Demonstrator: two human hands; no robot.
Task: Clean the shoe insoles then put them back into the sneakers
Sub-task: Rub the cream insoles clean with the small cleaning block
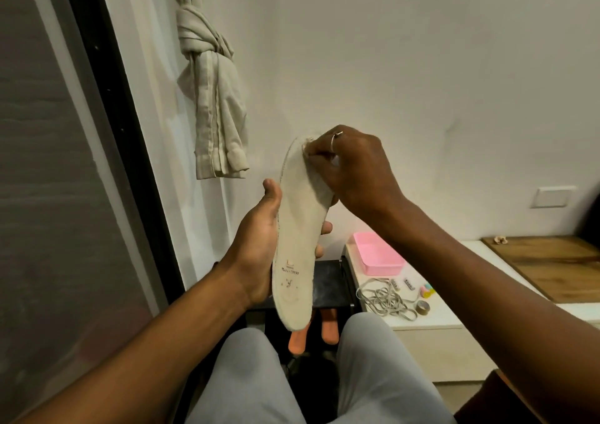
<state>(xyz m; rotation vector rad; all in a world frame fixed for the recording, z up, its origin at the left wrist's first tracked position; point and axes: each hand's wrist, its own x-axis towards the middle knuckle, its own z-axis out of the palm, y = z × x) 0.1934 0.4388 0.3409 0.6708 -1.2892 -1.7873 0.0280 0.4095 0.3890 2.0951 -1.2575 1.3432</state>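
Observation:
I hold a pale beige insole [297,245] upright in front of me, toe end up, with small print near its heel. My left hand [259,248] grips it around the middle, thumb on the left edge and fingertips showing on the right edge. My right hand [354,170] is curled at the toe end and presses a small pale cloth or wipe [307,144] against the insole. Two orange shapes [313,329], possibly insoles or shoe inserts, lie on the dark floor area below, between my knees. The sneakers themselves are not clearly visible.
A low white cabinet [428,323] stands to the right, holding a pink tray [378,254], a tangle of grey laces [386,300], a tape roll and small items. A wooden top [552,264] lies farther right. A knotted curtain [211,99] hangs on the left.

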